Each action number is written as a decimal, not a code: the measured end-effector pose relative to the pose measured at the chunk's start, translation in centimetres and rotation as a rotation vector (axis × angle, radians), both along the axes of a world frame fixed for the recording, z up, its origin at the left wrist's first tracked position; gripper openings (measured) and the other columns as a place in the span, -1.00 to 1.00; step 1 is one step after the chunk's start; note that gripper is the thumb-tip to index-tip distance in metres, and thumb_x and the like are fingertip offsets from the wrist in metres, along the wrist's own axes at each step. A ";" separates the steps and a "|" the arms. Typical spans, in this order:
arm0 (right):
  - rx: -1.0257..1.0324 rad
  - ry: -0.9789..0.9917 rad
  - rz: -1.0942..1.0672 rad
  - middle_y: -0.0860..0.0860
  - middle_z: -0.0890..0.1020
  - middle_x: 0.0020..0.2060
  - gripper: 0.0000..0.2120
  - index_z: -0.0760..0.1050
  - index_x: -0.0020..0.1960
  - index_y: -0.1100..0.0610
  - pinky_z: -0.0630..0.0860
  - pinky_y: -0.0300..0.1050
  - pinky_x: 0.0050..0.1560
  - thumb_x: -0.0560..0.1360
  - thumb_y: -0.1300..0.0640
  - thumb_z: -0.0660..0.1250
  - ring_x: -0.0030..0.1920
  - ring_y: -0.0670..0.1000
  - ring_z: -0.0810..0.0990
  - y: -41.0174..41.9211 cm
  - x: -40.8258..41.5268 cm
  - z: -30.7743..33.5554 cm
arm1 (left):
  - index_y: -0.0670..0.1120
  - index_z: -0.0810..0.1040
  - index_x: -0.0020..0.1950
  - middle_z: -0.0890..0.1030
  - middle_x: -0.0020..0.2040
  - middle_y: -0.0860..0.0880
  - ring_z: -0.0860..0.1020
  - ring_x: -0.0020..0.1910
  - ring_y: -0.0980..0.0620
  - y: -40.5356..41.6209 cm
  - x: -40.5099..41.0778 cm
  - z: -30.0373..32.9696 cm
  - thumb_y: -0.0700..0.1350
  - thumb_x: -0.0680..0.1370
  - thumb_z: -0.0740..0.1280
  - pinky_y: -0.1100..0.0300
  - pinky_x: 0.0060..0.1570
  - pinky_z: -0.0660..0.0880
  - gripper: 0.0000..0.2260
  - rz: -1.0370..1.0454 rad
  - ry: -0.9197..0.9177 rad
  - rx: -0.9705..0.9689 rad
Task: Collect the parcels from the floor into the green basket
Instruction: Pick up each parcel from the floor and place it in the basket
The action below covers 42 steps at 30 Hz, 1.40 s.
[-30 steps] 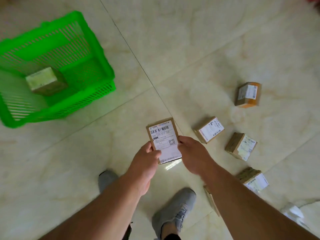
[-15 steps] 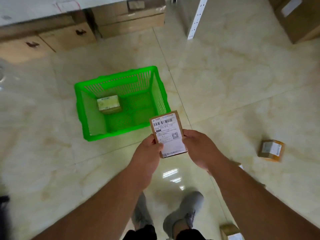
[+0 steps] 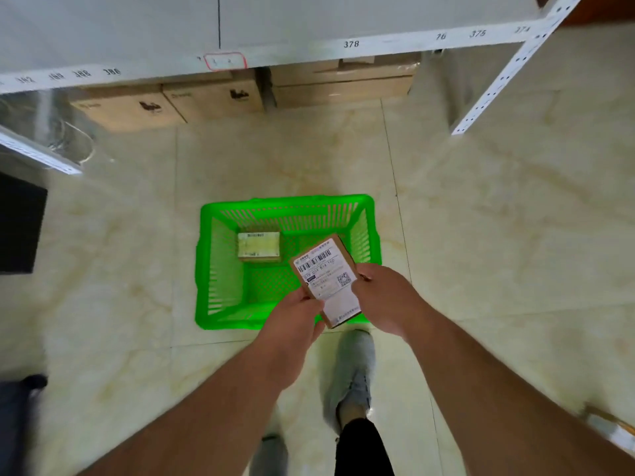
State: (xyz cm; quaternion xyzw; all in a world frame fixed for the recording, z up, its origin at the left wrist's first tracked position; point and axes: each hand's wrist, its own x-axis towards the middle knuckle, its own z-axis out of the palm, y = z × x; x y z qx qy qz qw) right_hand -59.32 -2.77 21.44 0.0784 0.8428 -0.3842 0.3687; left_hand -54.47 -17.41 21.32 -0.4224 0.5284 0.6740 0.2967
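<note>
The green basket (image 3: 220,314) stands on the tiled floor straight ahead. One small parcel (image 3: 258,246) with a pale label lies inside it near the far left. I hold a flat brown parcel (image 3: 326,276) with a white barcode label over the basket's near right corner. My left hand (image 3: 292,324) grips its lower left edge and my right hand (image 3: 385,297) grips its right edge. A further parcel (image 3: 615,427) shows blurred at the right edge of the floor.
A white shelf (image 3: 309,36) with number tags runs across the top, with large cardboard boxes (image 3: 213,97) under it. A perforated white upright (image 3: 508,73) slants down at the right. A dark object (image 3: 20,228) sits at the left. My grey shoe (image 3: 354,369) is behind the basket.
The view has swung from the scattered parcels toward the basket. Both hands have carried the labelled parcel forward until it hangs over the basket's near right corner.
</note>
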 end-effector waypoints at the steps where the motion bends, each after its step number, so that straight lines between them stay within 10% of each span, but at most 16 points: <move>1: -0.005 -0.011 0.024 0.05 0.64 0.09 -0.63 0.57 0.22 0.08 0.41 -0.13 -0.19 0.52 0.12 0.11 0.00 0.13 0.59 0.1 -1.2 -0.7 | 0.01 0.63 0.18 0.72 0.17 0.06 0.61 0.22 0.10 0.3 -0.7 -0.8 -0.29 0.62 0.21 0.06 0.30 0.46 -0.70 0.032 -0.023 0.019; 5: 0.071 0.022 0.133 0.21 0.65 -0.01 -0.80 0.55 -0.06 0.16 0.35 -0.17 -0.32 0.52 0.14 0.16 -0.10 0.15 0.60 0.5 -6.5 -4.3 | -0.04 0.60 0.28 0.72 0.17 0.02 0.60 0.24 0.05 1.4 -4.4 -4.4 -0.28 0.63 0.19 0.06 0.27 0.44 -0.69 0.088 -0.060 0.084; 32: 0.333 0.025 0.595 0.18 0.64 -0.01 -0.85 0.54 -0.03 0.11 0.42 -0.13 -0.23 0.51 0.14 0.21 -0.09 0.15 0.61 -11.1 -17.9 -31.4 | -0.02 0.59 0.25 0.62 0.27 -0.08 0.52 0.31 -0.08 -4.6 -12.3 -33.3 -0.24 0.62 0.26 -0.06 0.32 0.47 -0.74 0.472 -0.218 0.274; 42: 0.174 0.053 0.308 0.13 0.37 0.51 -0.52 0.32 0.53 0.11 0.37 -0.13 0.38 0.61 0.16 0.16 0.42 0.12 0.43 -10.6 -15.8 -32.5 | 0.01 0.61 0.29 0.62 0.30 -0.07 0.54 0.32 -0.09 -4.9 -13.3 -33.7 -0.27 0.58 0.27 -0.07 0.31 0.51 -0.66 0.486 -0.166 0.242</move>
